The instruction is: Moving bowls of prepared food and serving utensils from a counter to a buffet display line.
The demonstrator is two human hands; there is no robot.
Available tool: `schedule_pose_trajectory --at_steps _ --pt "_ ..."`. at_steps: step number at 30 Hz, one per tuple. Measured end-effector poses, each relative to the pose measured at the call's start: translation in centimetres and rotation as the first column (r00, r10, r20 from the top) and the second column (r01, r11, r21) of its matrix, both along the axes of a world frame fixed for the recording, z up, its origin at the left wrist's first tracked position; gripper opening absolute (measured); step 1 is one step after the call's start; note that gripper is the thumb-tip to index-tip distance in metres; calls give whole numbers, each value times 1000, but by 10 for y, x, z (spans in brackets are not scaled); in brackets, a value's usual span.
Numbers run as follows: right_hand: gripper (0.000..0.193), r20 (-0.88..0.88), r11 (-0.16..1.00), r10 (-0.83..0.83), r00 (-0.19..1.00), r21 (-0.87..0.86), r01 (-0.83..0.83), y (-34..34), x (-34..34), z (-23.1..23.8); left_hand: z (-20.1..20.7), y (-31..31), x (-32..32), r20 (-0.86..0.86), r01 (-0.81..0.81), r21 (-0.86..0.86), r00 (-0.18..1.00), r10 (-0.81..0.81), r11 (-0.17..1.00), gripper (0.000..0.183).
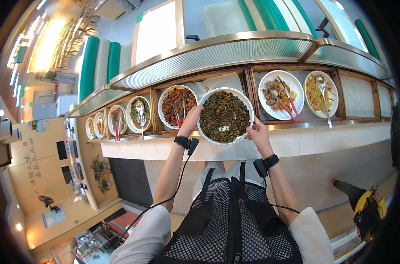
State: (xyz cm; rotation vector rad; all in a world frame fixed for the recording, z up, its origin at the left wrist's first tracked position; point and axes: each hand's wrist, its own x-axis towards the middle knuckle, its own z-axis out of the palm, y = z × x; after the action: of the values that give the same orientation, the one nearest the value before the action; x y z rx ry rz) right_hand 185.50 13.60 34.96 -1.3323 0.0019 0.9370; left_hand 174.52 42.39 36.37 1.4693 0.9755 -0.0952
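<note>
Head view: two-handed support of a round white bowl, taken as the landmark for every position given. The bowl, filled with dark green chopped food flecked with red, lies between my hands, over the near edge of the wood-framed tabletop; whether its underside touches that edge is hidden. My left hand grasps its left rim and my right hand its lower right rim, the fingers of both closed on it, though those beneath are out of sight. Gripping opposite sides probably shares the weight and holds the loose contents level. Just beyond the bowl shows the pale paper lining of a compartment, perhaps there to catch drips. Left of the bowl, red-handled tongs rest in reddish-brown food; right of it lie a second pair of tongs and, farther right, a metal spoon, each in its own dish. Their handles overhang toward my side, presumably for easy reach. Beyond the bowl, a ribbed guard panel runs lengthwise, likely shielding the food.
</note>
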Motion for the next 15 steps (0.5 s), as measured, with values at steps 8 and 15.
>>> schedule_pose_trajectory --at_steps 8,15 --pt "72 -111 993 -67 992 92 77 46 9 -32 -21 46 40 -162 -80 38 983 85 996 54" --pt "65 231 971 -228 946 -25 240 90 -13 -57 -50 91 58 -170 -51 24 984 54 998 52"
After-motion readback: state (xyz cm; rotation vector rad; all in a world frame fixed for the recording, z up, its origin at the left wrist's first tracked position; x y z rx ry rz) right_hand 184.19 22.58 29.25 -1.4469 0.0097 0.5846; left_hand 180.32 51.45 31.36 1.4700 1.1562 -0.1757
